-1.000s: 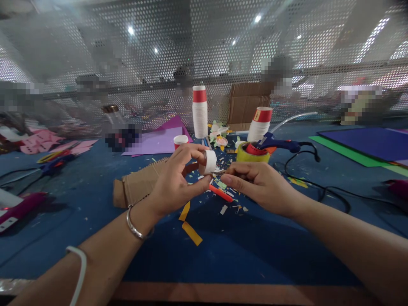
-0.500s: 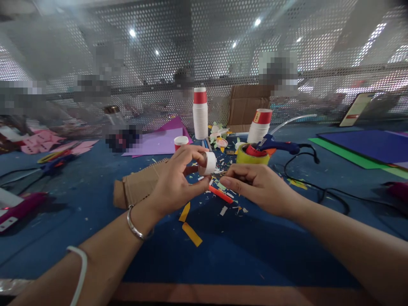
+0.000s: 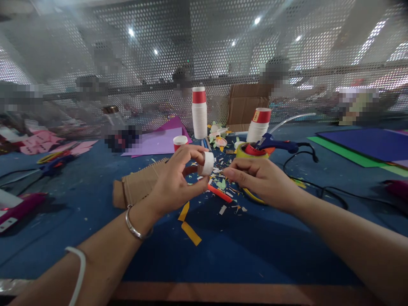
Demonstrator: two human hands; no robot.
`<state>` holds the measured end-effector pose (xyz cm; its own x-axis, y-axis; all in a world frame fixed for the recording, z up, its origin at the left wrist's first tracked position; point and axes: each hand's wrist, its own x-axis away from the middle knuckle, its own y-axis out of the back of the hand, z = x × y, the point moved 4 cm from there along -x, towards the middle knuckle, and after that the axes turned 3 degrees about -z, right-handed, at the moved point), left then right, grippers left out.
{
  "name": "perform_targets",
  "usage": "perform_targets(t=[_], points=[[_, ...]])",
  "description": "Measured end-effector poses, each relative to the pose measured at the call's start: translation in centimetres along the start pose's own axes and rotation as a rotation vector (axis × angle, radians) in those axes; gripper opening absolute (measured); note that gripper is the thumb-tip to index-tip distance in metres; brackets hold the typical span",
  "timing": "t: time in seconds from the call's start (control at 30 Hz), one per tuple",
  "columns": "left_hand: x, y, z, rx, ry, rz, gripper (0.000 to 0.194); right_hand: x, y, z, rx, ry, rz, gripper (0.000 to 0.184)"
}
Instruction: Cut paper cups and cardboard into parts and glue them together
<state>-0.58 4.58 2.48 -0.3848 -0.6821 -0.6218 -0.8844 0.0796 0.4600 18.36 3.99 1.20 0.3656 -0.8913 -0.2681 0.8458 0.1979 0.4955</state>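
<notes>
My left hand (image 3: 177,180) is raised over the blue table (image 3: 242,250), its thumb and fingers closed on a small white cup piece (image 3: 207,163). My right hand (image 3: 263,180) hovers just right of it with the fingers pinched together, the tips close to the cup piece. What they pinch is too small to make out. A yellow curved edge (image 3: 253,196) shows under the right hand. Below both hands lie an orange strip (image 3: 220,194) and many paper scraps.
Two stacks of red-and-white cups (image 3: 199,112) (image 3: 259,125) stand at the back, beside a yellow tape roll (image 3: 245,149) and a blue glue gun (image 3: 280,144) with its cable. Corrugated cardboard (image 3: 140,183) lies left; purple paper (image 3: 159,140) and a perforated screen (image 3: 223,51) are behind.
My right hand has lifted a little and shifted left toward the cup piece, and now covers part of the tape roll. My left hand has kept its grip, barely moving.
</notes>
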Motion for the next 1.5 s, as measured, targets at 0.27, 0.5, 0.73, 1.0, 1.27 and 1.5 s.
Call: perform_targets(t=[0.27,0.5,0.73,1.0,1.27,1.5], points=[[0.0,-0.3,-0.5,-0.109,-0.060,0.026,0.025,0.0,0.0,0.0,-0.011,0.011,0.010,0.046],[-0.1,-0.2,-0.7,-0.189,-0.093,0.029,0.025,-0.1,0.0,-0.1,0.004,0.021,0.010,0.047],[-0.2,-0.1,-1.5,-0.313,-0.174,0.048,0.023,-0.1,-0.1,0.0,-0.022,0.028,0.038,0.046],[-0.1,-0.1,0.0,-0.135,0.041,0.072,0.019,-0.2,0.0,-0.1,0.042,-0.022,0.040,0.047],[0.6,-1.8,1.8,0.328,0.617,0.198,0.008,0.3,0.0,0.0,0.081,0.043,-0.087,0.036],[1.4,-3.0,-0.1,0.249,0.579,0.367,0.024,0.5,-1.3,0.1,0.188,0.142,-0.004,0.012]])
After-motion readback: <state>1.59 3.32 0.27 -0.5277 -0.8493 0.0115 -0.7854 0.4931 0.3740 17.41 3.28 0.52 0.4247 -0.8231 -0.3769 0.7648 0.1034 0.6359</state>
